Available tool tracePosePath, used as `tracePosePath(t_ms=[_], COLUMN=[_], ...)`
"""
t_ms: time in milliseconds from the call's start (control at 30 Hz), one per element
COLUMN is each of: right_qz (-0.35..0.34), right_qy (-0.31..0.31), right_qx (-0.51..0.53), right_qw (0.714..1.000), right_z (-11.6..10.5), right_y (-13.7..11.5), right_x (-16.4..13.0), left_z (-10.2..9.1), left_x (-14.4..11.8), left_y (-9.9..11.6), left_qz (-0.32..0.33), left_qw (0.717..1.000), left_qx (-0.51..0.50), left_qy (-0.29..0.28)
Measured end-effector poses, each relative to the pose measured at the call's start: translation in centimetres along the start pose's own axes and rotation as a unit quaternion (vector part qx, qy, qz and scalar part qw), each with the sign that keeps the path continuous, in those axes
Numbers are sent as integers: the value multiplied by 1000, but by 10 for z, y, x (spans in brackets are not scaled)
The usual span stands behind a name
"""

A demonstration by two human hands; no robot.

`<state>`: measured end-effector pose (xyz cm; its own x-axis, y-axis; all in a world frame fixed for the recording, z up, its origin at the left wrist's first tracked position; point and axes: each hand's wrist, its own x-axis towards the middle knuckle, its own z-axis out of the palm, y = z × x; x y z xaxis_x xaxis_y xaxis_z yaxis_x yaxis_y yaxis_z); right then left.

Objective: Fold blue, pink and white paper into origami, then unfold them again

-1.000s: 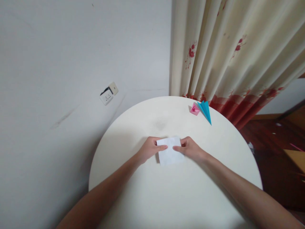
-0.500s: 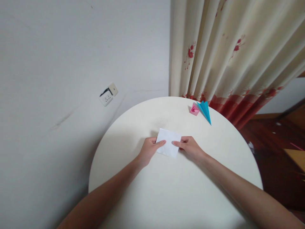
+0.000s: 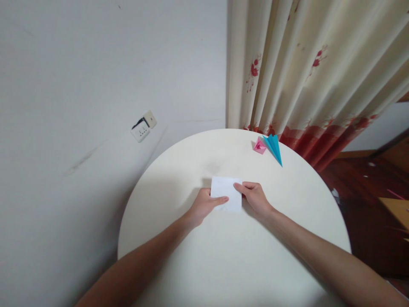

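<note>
One white paper (image 3: pixel 224 186) is held between left fingers (image 3: pixel 220 200) and right fingers (image 3: pixel 240 188).

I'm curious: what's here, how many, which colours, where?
Squarish paper piece: one, white, in both hands
Folded, pointed paper: one, blue, table's far right
Small folded paper: one, pink, beside blue paper
Round table: one, white, beneath hands
Wall plates: two, white and beige, left
Flowered curtain: one, cream and red, upper right
Wall: one, pale, left
Floor: one, reddish, right
Flat object: one, tan, right edge, unclear
Floor scraps: several, pale, right
Left hand: one, bare, paper's left
Right hand: one, bare, paper's right
</note>
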<state>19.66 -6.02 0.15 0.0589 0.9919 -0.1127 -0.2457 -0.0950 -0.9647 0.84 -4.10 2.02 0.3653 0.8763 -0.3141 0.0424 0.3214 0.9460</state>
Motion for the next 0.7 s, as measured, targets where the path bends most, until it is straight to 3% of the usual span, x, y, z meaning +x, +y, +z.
tracePosePath(t_ms=[167,267,367,467,533,600,700], right_qz=[-43,-32,15,8,-1,-1,-13], right_qy=[104,124,67,-55,-102,-105,-60], right_qx=[-10,5,6,-83,-136,-157,-154], right_qw=[994,992,998,995,985,982,986], right_z=[-19,-25,-19,-5,3,7,5], right_y=[-8,-18,-24,-21,-15,-10,-8], right_x=[16,19,12,0,-5,-7,-4], left_z=[2,3,4,5,5,6,5], left_x=[-1,0,2,2,1,1,2], left_y=[0,2,5,7,6,5,2], left_qz=[-6,19,54,60,53,49,62], left_qw=[1000,998,992,988,989,991,991], left_qx=[-5,-50,-90,-114,-112,-105,-93], left_qy=[-7,20,66,84,80,71,67])
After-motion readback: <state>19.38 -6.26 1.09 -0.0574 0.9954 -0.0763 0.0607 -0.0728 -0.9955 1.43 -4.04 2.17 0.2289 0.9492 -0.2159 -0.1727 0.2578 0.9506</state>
